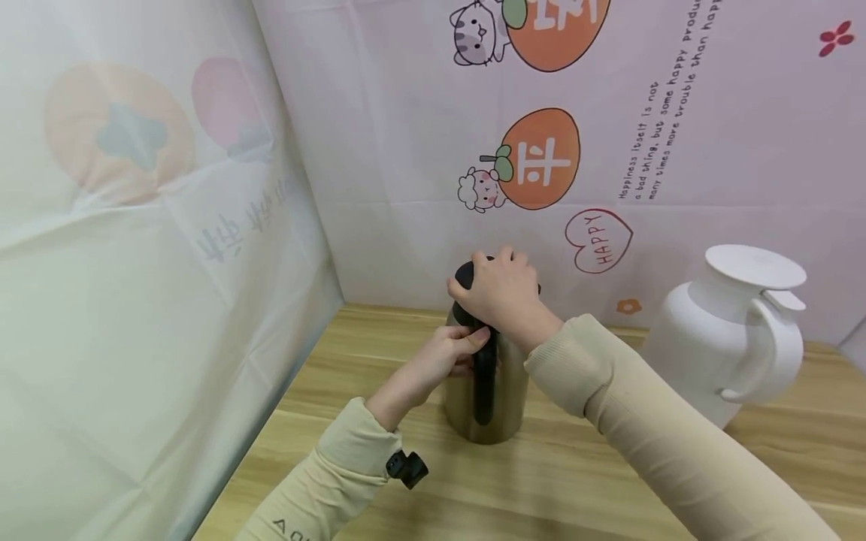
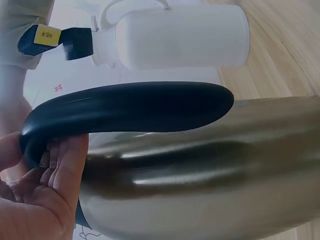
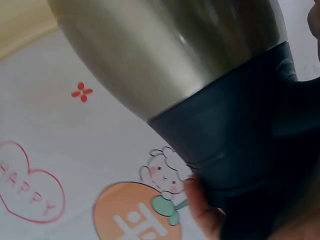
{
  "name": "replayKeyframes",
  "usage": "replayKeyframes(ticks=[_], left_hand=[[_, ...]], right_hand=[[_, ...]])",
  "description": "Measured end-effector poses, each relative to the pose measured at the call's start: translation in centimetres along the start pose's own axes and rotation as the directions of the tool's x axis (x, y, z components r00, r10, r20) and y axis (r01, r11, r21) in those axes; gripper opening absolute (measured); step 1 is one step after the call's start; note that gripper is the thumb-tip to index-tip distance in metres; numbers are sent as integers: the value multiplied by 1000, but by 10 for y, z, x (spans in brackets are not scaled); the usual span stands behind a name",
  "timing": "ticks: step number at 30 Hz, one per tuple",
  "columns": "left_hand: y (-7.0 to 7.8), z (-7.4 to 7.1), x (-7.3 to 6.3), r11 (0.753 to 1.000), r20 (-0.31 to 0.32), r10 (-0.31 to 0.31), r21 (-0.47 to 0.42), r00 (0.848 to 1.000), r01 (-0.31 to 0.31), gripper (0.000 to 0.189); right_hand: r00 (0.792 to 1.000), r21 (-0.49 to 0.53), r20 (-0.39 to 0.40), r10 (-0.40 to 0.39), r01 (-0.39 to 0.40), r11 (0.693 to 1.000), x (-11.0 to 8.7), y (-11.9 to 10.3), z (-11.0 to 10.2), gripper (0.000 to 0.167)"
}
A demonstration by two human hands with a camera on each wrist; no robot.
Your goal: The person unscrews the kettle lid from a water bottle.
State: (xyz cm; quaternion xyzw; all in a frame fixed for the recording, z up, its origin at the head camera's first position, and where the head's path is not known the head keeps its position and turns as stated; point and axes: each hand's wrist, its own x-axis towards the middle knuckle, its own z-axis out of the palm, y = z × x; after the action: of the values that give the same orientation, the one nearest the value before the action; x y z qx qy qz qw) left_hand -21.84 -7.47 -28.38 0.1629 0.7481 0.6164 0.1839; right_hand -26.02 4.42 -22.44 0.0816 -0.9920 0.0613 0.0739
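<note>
A steel vacuum jug with a black lid and black handle stands upright on the wooden table. My left hand grips the upper end of the handle, its thumb across the top and its fingers inside the loop, as the left wrist view shows close up along the handle. From above, my right hand grips the lid, fingers spread around its edge. In the right wrist view, one finger lies against the side of the black top, below the steel body in that view.
A white jug with a flat lid and a side handle stands to the right, beside my right forearm. Printed cloth hangs behind the table, and pale cloth closes off the left side. A small black camera sits on my left cuff.
</note>
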Motion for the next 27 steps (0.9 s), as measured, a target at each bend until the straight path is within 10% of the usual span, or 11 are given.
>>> replayKeyframes(ticks=[27], left_hand=[[0,-4,9,999,40,7,48,999,-9,43]], right_hand=[[962,13,-83,-259,261,965,14,29,7,57]])
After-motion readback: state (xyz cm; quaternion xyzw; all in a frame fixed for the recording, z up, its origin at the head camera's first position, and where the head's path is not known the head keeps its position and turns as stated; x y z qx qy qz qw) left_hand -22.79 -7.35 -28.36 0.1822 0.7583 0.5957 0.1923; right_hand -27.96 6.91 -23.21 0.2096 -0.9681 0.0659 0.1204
